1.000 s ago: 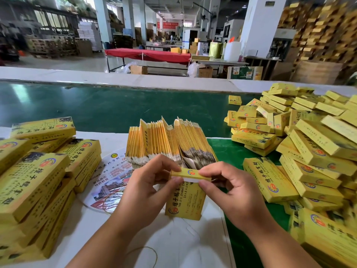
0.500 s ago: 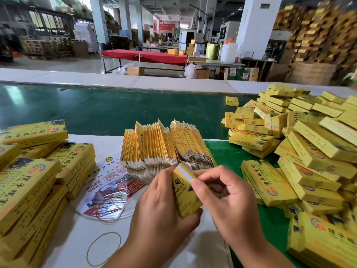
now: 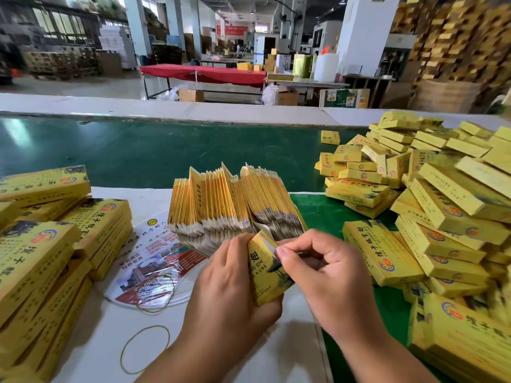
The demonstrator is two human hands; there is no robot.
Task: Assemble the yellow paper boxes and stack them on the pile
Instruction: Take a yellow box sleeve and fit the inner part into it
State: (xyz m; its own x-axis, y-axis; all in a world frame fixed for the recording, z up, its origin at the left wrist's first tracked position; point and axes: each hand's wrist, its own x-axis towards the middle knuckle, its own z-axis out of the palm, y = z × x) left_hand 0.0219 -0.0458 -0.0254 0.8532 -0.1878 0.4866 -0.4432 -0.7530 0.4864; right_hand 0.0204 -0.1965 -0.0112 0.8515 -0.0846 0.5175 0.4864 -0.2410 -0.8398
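Note:
One yellow paper box (image 3: pixel 266 275) stands nearly upright between my hands, just above the white sheet. My left hand (image 3: pixel 229 288) grips its lower body. With thumb and fingers curled, my right hand (image 3: pixel 329 275) pinches the white flap at the box's upper end. Behind them a bundle of flat yellow box blanks (image 3: pixel 235 203) stands on edge. A large pile of assembled yellow boxes (image 3: pixel 442 205) fills the right side.
More stacked yellow boxes (image 3: pixel 47 244) lie at the left. A round printed fan (image 3: pixel 154 264) and a loose rubber band (image 3: pixel 145 348) lie on the white sheet. The green conveyor belt (image 3: pixel 138 150) runs across behind the blanks.
The box has turned from lying flat with its end toward me to standing nearly upright in my left hand. My right hand has shifted onto its top flap.

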